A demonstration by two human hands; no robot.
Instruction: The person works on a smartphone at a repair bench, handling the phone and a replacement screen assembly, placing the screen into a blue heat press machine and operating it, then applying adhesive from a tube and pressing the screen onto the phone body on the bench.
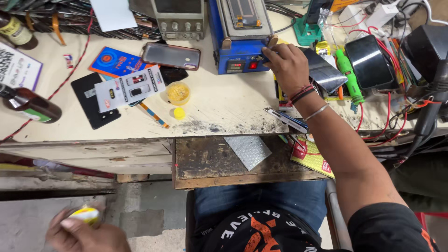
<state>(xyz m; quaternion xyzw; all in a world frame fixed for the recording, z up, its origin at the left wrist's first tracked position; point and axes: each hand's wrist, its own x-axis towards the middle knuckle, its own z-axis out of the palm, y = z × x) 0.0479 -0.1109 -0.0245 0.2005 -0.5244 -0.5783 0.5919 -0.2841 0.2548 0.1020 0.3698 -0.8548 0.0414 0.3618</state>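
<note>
Near left, the left hand (81, 233) grips a yellow cap (85, 214) above concrete floor (144, 219), while the right hand (289, 65) holds a phone (322, 70) on the scuffed, cluttered bench (224, 102).

I see a small yellow tube (85, 214), blurred, low beside the counter's (224, 105) edge. A blue box-shaped machine (235, 53) with a lit red switch stands upright at the counter's back.

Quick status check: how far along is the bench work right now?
Done: small yellow tub stands open, its cap lying beside it. In hand: right hand reaches the blue machine; left hand holds a small yellow container low. Left: phone lies untouched.
</note>
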